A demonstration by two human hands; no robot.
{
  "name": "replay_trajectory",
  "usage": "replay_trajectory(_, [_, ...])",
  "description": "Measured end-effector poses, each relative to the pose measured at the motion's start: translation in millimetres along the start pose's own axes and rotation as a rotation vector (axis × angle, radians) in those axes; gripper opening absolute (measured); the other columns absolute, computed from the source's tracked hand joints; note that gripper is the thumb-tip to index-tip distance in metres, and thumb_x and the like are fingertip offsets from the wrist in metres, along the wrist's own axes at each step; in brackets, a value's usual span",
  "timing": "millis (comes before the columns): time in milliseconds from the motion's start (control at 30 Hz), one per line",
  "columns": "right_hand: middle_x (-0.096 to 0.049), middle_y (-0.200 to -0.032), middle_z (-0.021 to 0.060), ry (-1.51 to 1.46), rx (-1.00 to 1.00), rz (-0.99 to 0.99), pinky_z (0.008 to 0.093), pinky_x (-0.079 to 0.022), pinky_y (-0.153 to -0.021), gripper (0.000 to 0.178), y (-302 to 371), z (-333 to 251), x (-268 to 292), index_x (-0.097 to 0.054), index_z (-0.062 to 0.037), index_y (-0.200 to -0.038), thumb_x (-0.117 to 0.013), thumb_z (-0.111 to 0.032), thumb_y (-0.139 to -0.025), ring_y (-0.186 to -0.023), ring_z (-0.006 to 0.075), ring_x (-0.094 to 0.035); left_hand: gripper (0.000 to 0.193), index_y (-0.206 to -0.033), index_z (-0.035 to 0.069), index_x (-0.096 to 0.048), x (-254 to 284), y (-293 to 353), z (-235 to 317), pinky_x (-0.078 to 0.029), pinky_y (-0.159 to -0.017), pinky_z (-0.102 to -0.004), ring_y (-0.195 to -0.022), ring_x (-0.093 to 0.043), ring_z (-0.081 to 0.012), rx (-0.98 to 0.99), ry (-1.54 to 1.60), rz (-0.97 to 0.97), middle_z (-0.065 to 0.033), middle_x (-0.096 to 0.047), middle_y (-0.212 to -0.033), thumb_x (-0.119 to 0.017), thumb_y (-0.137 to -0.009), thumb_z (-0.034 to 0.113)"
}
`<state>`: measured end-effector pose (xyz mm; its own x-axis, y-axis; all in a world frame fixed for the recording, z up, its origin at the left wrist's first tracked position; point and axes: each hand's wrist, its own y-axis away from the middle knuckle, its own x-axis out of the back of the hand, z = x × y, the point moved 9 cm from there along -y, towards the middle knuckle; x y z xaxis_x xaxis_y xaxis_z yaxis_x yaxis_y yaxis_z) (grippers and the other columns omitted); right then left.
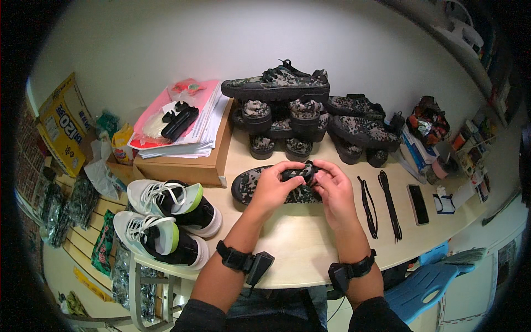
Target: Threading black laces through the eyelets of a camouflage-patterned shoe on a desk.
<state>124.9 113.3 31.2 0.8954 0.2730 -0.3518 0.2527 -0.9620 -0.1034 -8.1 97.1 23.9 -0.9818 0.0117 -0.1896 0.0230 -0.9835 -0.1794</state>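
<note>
A camouflage shoe with a dark sole (244,186) lies sideways on the table in front of me, its toe to the left. My left hand (274,187) is closed on the shoe's upper near the lacing, thumb and fingers pinched together. From the other side, my right hand (335,192) pinches a dark strand at the lacing, which looks like a black shoelace. The fingers of both hands nearly meet, and they hide much of the shoe's opening and heel. Two bundled black shoelaces (390,206) (368,207) lie to the right of my right hand.
Stacked camouflage shoes (276,88) stand behind, with more shoes (362,130) to their right. At left are white-and-black sneakers (160,238) and a cardboard box (215,160) bearing papers. A phone (417,205) lies at right, near a blue chair (423,288).
</note>
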Motion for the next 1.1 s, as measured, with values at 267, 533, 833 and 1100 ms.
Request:
replay_trajectory(267, [-0.057, -0.086, 0.0073, -0.5, -0.053, -0.118, 0.03, -0.046, -0.064, 0.026, -1.7, -6.7, 3.6, -0.052, 0.0023, -0.116, -0.046, -0.003, -0.09, -0.06, 0.0119, -0.05, 0.029, -0.112, -0.003, -0.058, -0.2, -1.9, -6.8, -0.048, -0.075, -0.0224, -0.081, -0.061, -0.0111, 0.019, 0.011, -0.01, -0.0073, -0.064, -0.091, -0.062, -0.083, 0.001])
replay_trajectory(533, [-0.061, -0.096, 0.0139, -0.306, 0.191, 0.046, 0.032, -0.051, -0.074, 0.026, -8.0, -37.9, 43.5, -0.054, 0.0052, -0.115, -0.045, -0.002, -0.091, -0.071, 0.0168, -0.06, 0.03, -0.114, -0.002, -0.057, -0.9, 1.2, -7.3, -0.049, -0.076, -0.0227, -0.084, -0.061, -0.0114, 0.1, 0.06, -0.001, -0.0076, -0.063, -0.097, -0.061, -0.084, 0.001])
replay_trajectory(833, [-0.058, -0.111, 0.0131, 0.942, 0.629, 0.267, 0.0385, -0.039, -0.094, 0.021, 13.7, -78.8, 29.7, -0.063, -0.0039, -0.1, -0.059, -0.006, -0.08, -0.108, 0.0317, -0.05, 0.031, -0.115, -0.003, -0.055, -2.9, 2.7, -6.5, -0.051, -0.079, -0.0249, -0.085, -0.062, -0.0134, 0.117, 0.141, 0.004, -0.0094, -0.063, -0.098, -0.058, -0.085, 0.0])
replay_trajectory(1100, [-0.049, -0.122, 0.0184, 1.144, 0.652, 0.102, 0.0455, -0.032, -0.098, 0.014, 16.1, -42.1, -11.1, -0.064, -0.0042, -0.086, -0.067, -0.011, -0.074, -0.116, 0.0364, -0.041, 0.028, -0.115, -0.005, -0.055, -1.9, 0.5, -10.9, -0.052, -0.077, -0.0257, -0.084, -0.063, -0.014, 0.13, 0.256, -0.008, -0.0109, -0.063, -0.099, -0.053, -0.087, 0.0])
